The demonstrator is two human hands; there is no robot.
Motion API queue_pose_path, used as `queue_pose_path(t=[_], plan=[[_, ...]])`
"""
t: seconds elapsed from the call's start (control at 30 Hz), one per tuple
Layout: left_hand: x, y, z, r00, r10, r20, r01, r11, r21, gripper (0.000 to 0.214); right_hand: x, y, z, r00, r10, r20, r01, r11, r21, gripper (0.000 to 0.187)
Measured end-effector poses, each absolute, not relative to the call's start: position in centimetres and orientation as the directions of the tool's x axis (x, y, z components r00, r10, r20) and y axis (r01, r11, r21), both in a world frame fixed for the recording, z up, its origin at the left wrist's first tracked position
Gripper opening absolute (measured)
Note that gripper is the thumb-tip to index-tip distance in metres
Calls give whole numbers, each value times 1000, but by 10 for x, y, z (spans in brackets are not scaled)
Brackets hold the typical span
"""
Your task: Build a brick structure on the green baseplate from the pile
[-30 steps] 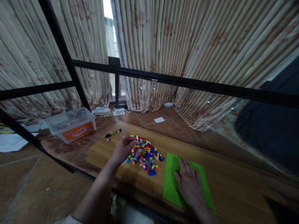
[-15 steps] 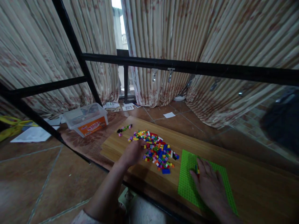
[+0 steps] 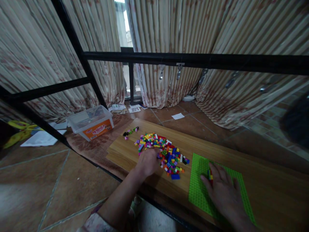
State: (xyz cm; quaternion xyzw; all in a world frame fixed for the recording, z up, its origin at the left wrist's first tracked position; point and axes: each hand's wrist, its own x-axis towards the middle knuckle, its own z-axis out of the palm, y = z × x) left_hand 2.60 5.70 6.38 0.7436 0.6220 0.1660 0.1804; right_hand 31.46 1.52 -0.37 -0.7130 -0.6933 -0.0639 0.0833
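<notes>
My left hand (image 3: 148, 161) reaches into the near left side of a pile of small colourful toy bricks (image 3: 170, 158). Its fingers are curled downward and their tips are hidden, so whatever they pinch cannot be made out. Over the green studded baseplate (image 3: 199, 187) lies my right hand (image 3: 223, 190), with its thumb and fingers on either side of a small group of red, yellow and blue toy bricks (image 3: 210, 176). The palm covers much of the plate's right half. A flat blue brick (image 3: 175, 177) sits at the pile's near edge.
A clear plastic box (image 3: 90, 124) with an orange label stands beyond the wooden board's (image 3: 123, 151) left end. Several black and green pieces (image 3: 131, 131) lie at the board's far left. A black metal rail (image 3: 149, 57) crosses in front of the curtains.
My left hand has dipped deeper into the brick pile, its fingers now hidden. My right hand stays by the bricks on the baseplate. The whole view has shifted slightly.
</notes>
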Motion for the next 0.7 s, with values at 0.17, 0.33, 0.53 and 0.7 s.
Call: queue_pose_path(t=[0.17,0.33,0.53,0.7], plan=[[24,58,68,210,977,49,845,-206,493,19,309,18,8,24,929,370,986,40,-164,60],[32,54,75,298,947,119,675,-297,675,23,288,13,31,49,897,439,781,240,-577,39],[63,42,76,443,883,157,408,-354,842,23,248,8,42,-10,952,306,391,285,-875,28],[83,37,71,430,892,135,302,-284,910,21,241,15,40,17,957,291,277,275,-921,20]])
